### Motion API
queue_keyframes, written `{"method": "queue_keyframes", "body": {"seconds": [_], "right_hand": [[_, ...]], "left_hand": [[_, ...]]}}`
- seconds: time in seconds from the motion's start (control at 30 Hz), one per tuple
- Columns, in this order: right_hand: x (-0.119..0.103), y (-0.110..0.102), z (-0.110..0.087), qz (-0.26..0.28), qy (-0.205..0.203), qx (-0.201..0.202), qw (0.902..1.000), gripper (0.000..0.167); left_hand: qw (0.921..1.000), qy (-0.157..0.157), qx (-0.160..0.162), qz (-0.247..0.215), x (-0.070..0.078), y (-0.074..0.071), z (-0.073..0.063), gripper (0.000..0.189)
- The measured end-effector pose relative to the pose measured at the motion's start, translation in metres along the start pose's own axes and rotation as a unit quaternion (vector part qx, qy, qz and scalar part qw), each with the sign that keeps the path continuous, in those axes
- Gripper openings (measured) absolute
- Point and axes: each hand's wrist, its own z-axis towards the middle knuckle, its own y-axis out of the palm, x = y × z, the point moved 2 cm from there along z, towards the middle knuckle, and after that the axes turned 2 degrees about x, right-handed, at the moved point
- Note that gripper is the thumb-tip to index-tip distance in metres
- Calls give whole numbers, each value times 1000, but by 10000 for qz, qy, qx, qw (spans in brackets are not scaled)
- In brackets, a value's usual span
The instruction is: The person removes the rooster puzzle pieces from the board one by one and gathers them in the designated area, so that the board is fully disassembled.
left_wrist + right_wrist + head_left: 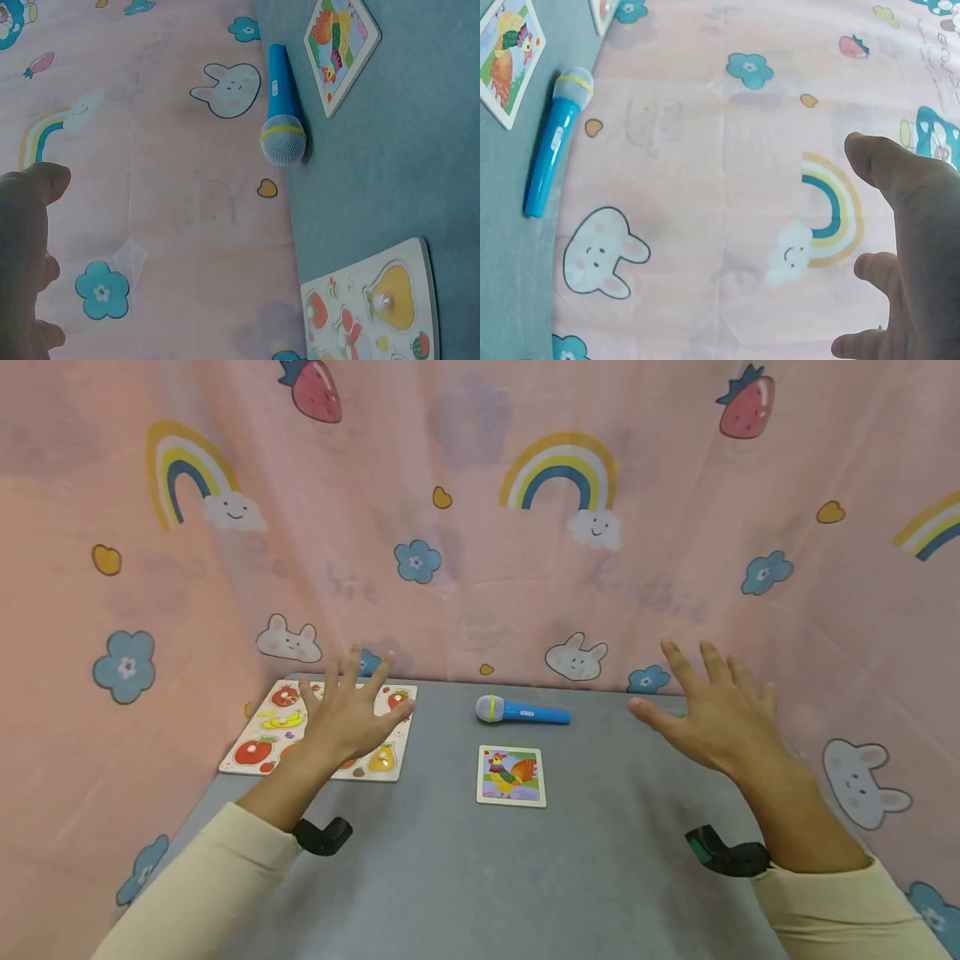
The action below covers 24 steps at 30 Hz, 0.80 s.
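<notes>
My left hand (pixel 347 714) is held up with fingers spread, overlapping a wooden fruit puzzle board (pixel 390 727) in the head view and hiding its middle. Across from it, my right hand (pixel 723 718) is raised too, fingers and thumb apart, over the right side of the table. Both hands hold nothing. Between them lies a toy microphone (pixel 534 713) with a blue handle, grey head and yellow ring. In front of it is a square rooster picture puzzle (pixel 512 777). The left wrist view shows a pear piece (pixel 394 297) with a clear knob on the board.
A grey table (pixel 510 877) carries all the objects. Pink curtain cloth (pixel 480 593) printed with rainbows, rabbits and flowers hangs behind it and along both sides. Each wrist wears a black strap-like device, one on the left (pixel 322 837), one on the right (pixel 727 853).
</notes>
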Motion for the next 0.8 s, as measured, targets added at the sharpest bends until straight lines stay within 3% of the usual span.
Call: {"method": "queue_keyframes", "body": {"seconds": [0.17, 0.47, 0.8], "right_hand": [[-2, 3, 1, -72, -53, 62, 9999, 93], [-3, 12, 2, 41, -309, 150, 9994, 90], [-9, 30, 3, 365, -459, 208, 9981, 88]], "left_hand": [[9999, 95, -19, -116, 4, 8, -3, 80], [9978, 492, 262, -371, 13, 25, -8, 72], [9958, 708, 229, -536, 21, 47, -16, 67]]}}
